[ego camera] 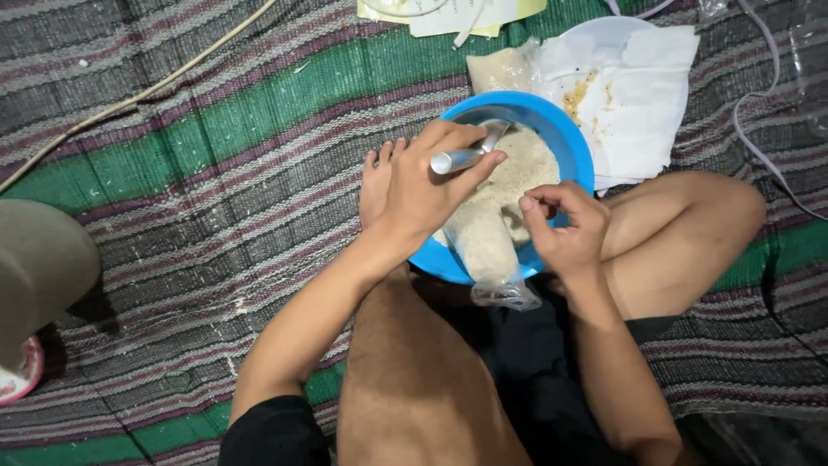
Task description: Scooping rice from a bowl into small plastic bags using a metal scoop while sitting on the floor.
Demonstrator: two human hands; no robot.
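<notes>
- Small clear plastic bag [492,250], part-filled with pale grain, hanging over near rim of blue bowl [573,142]; bottom end sagging down toward lap, mouth at bowl side.
- Bowl resting on striped green-and-grey mat [216,173], between bent knees, holding more of same pale grain.
- Bag likely light, floppy, thin film; slippery and easy to tear or spill. Best hold judged at mouth edge, pinched, with filled end supported.
- Right hand [565,229]: thumb and forefinger pinched together at bag's mouth edge, other fingers curled in; wrist bent inward, forearm coming up from lower right over thigh.
- Left hand [423,185]: fingers wrapped and closed around handle of metal spoon [470,154], thumb side on top; scoop end dipped into grain near bag mouth. Forearm angled up from lower left, crossing over knee.
- Spoon rigid, smooth metal; firm fist grip suits it.
- Behind bowl: white plate with stained white paper [630,95], another bag of grain [500,69] just beside it, touching bowl rim or nearly so, cannot tell which.
- Pale cord [129,102] lying across mat at upper left, well apart from hands.
</notes>
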